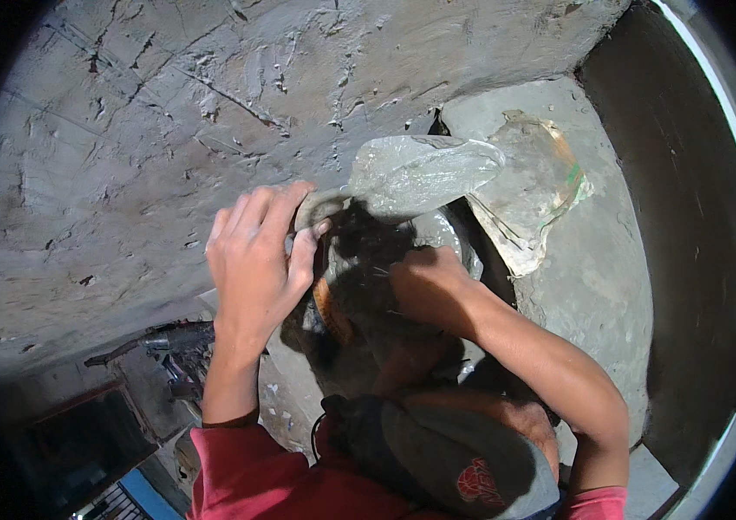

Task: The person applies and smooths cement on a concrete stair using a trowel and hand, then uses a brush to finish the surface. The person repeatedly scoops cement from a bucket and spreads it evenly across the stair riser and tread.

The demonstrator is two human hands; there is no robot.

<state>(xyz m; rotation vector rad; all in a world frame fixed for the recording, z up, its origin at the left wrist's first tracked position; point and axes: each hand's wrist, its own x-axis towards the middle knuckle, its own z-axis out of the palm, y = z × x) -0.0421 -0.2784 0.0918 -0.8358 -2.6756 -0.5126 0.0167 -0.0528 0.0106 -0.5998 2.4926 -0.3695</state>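
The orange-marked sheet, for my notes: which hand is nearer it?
Right. The right hand is lower left of the sheet; the left hand is farther left.

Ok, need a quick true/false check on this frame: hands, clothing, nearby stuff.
1. The left hand grips a grey rim. True.
2. Only one hand is in view. False: the right hand shows too, partly in shadow.
3. The crumpled, dirty sheet lies right of the left hand. True.
4. The person wears blue. False: the sleeves are red.
5. The grey cap is nearer the picture's lower edge than either hand. True.
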